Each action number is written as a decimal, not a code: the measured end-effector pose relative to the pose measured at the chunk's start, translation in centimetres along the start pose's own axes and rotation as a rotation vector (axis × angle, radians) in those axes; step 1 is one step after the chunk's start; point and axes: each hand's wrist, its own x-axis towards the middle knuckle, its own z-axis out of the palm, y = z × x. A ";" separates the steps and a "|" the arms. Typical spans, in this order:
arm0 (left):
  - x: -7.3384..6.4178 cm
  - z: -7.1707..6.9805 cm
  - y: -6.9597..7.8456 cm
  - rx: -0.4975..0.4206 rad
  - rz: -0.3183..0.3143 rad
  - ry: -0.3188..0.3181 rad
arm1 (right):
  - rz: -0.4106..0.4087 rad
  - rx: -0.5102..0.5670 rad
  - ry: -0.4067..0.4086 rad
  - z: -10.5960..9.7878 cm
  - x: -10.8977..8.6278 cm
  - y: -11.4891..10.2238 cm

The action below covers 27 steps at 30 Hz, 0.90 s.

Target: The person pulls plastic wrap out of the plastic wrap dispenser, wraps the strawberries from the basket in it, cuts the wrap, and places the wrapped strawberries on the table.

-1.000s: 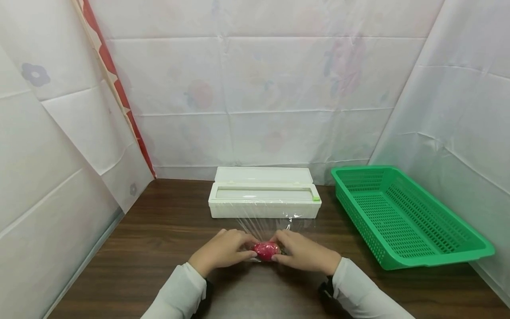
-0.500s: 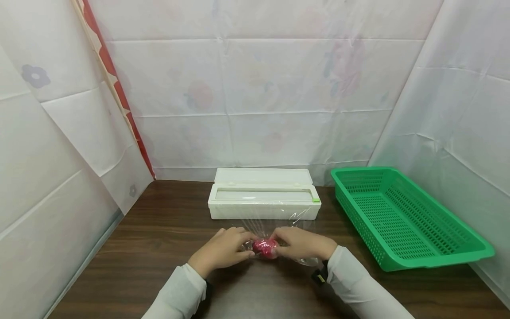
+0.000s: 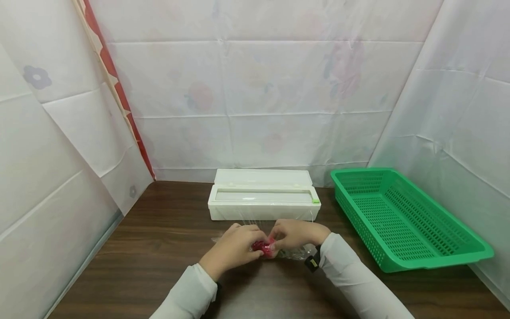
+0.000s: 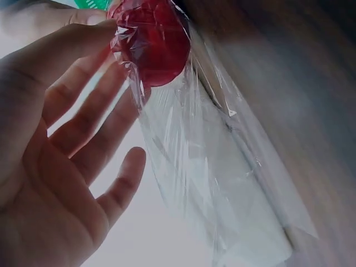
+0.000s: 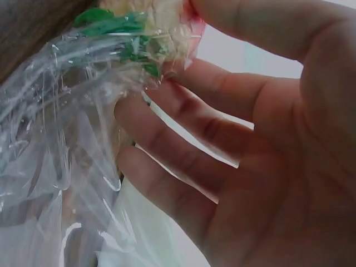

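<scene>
A glossy red, rounded fruit-like object (image 3: 260, 246) sits between my two hands, wrapped in clear cling film (image 3: 296, 253). My left hand (image 3: 235, 246) grips its left end with thumb and forefinger, the other fingers spread in the left wrist view. On the opposite end, my right hand (image 3: 296, 232) pinches between thumb and fingers. There the right wrist view shows a pale yellowish part and green leaf-like pieces (image 5: 117, 25) under crumpled film. From the red object (image 4: 158, 44), loose film (image 4: 194, 139) trails toward the white box in the left wrist view.
Beyond the hands stands a long white cling-film box (image 3: 264, 211) with its lid raised and a green tab at its right end. A green perforated basket (image 3: 354, 226) stands on the right of the dark wooden table (image 3: 159, 257). White patterned sheets surround the table.
My right hand has moved left and slightly away from me; my left hand has shifted right, over the red object. The film is more gathered around it, with a crumpled bunch below my right hand.
</scene>
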 end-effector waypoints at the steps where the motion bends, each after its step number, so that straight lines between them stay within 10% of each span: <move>1: 0.1 0.1 0.1 0.009 -0.001 0.001 | -0.011 0.006 -0.005 -0.1 0.0 0.1; 17: 0.9 0.6 0.1 0.080 -0.028 -0.021 | -0.125 0.029 -0.035 -0.4 -0.1 1.4; 27: 1.3 0.2 -0.9 0.020 -0.021 -0.052 | -0.108 -0.030 0.116 0.9 -0.1 1.9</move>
